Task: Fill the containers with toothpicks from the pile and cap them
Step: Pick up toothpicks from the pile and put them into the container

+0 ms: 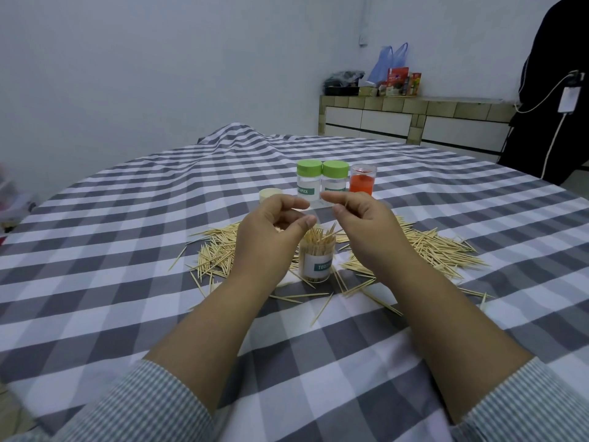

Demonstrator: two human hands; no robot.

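Both hands hover over the full open jar (316, 261) mid-table: left hand (271, 231) loosely curled, holding nothing; right hand (360, 218) pinching a toothpick (346, 204).

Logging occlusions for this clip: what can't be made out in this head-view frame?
- Open container: its label is cut off by the left hand.
- Right hand: one thin toothpick seems pinched, but it is too small to be sure.
- Second green-capped container: label blurred, partly behind the fingers.
- Red container: contents unreadable.
- Far counter: items too small to identify.
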